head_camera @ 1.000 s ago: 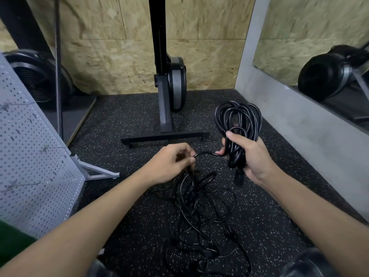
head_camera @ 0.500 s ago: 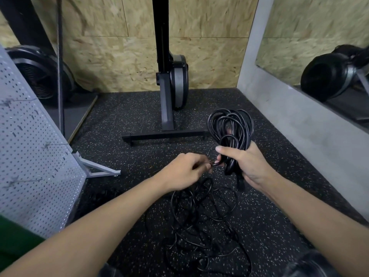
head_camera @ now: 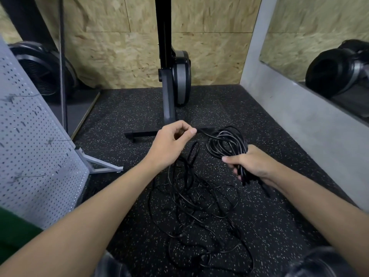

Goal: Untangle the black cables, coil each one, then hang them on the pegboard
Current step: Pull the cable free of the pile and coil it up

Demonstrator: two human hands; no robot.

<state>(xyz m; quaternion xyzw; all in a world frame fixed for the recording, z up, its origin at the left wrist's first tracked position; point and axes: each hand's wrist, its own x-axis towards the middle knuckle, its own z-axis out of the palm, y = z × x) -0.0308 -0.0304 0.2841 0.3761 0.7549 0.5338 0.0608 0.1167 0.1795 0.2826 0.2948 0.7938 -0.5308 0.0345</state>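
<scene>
gripping glossy round cable coil (head_camera: 227,143), right hand (head_camera: 251,163); left hand (head_camera: 171,141) pinches thin strand; tangled loops (head_camera: 195,198) on speckled rubber floor (head_camera: 127,108).

Glossy black cables (head_camera: 199,198), speckled rubber floor (head_camera: 259,120) – rough chipboard wall (head_camera: 119,52), perforated metal pegboard (head_camera: 30,136)

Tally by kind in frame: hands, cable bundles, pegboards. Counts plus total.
hands: 2 (left hand, right hand)
coiled cable bundle: 1, in the right grip; the left pinches its tail
loose cable tangle: 1, strand count unreadable
pegboard: 1
total: 5
</scene>
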